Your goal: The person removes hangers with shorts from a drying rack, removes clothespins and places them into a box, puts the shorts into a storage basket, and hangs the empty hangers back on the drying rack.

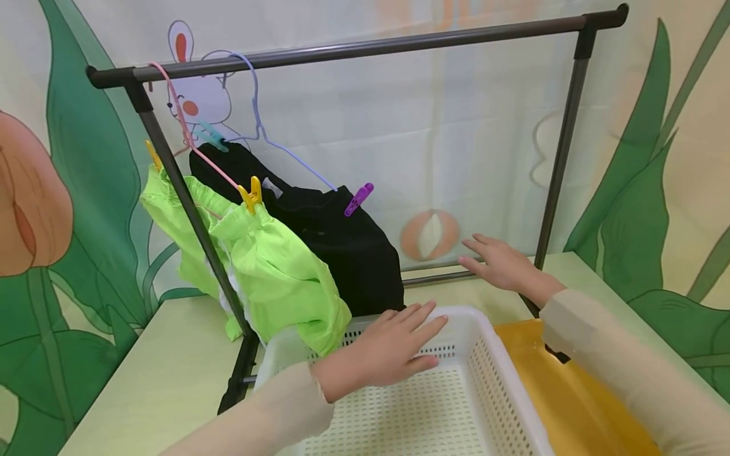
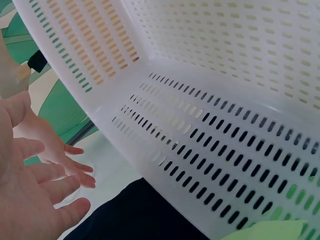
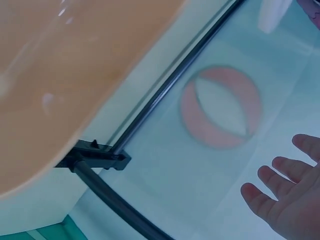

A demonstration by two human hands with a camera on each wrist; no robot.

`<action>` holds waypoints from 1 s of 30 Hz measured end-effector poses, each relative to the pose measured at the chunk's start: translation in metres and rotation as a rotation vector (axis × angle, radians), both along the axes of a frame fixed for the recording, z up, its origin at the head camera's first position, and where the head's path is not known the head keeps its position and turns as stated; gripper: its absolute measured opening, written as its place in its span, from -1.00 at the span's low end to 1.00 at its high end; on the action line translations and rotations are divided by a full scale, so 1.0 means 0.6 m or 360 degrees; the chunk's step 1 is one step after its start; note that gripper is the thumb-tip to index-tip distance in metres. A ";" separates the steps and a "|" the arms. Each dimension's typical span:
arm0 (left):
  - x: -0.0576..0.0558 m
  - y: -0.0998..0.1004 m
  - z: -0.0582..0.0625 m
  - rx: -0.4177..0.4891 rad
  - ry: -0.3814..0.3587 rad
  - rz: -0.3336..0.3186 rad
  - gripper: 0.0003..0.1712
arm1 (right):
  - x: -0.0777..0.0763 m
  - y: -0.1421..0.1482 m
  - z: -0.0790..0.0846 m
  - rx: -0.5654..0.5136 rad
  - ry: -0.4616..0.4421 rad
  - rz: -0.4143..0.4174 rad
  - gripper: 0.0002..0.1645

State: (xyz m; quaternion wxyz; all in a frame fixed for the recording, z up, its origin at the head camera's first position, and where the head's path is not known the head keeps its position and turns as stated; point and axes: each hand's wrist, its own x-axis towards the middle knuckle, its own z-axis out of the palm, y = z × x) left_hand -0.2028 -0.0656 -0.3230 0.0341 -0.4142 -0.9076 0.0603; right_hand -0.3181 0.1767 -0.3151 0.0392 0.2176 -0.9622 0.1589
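Observation:
My left hand [image 1: 388,345] hovers over the white plastic basket [image 1: 513,399], fingers spread and holding nothing. Farther right, my right hand [image 1: 502,261] is held out in the air near the rack's right post, its fingers straight and apart. At the left end of the black rack [image 1: 371,49] hang two garments. Bright green pants [image 1: 279,266] are clipped with yellow clothespins [image 1: 251,194] to a pink hanger [image 1: 181,120], their lower end draping over the basket's rim. Behind them a black garment [image 1: 353,247] hangs on a blue-purple hanger [image 1: 296,158] with a purple clothespin [image 1: 358,199] and a teal one [image 1: 212,135].
Beside the basket on the right lies a glossy orange-yellow surface [image 1: 570,392]. The rack's feet stand on a pale green table [image 1: 137,373]. A printed curtain [image 1: 485,139] with plants and a rabbit hangs behind.

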 end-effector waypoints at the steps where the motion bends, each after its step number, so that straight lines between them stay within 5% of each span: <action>1: 0.002 -0.003 0.001 0.0007 0.0000 -0.0004 -0.30 | 0.000 -0.002 0.003 -0.0017 -0.0003 0.0008 -0.28; 22: 0.030 -0.071 0.006 0.0241 -0.0096 0.0078 -0.32 | 0.027 -0.069 0.070 -0.0098 0.0112 0.0265 -0.35; 30: 0.044 -0.094 0.006 0.0318 -0.0141 0.0106 -0.34 | 0.037 -0.085 0.096 -0.0278 0.0013 0.0286 -0.37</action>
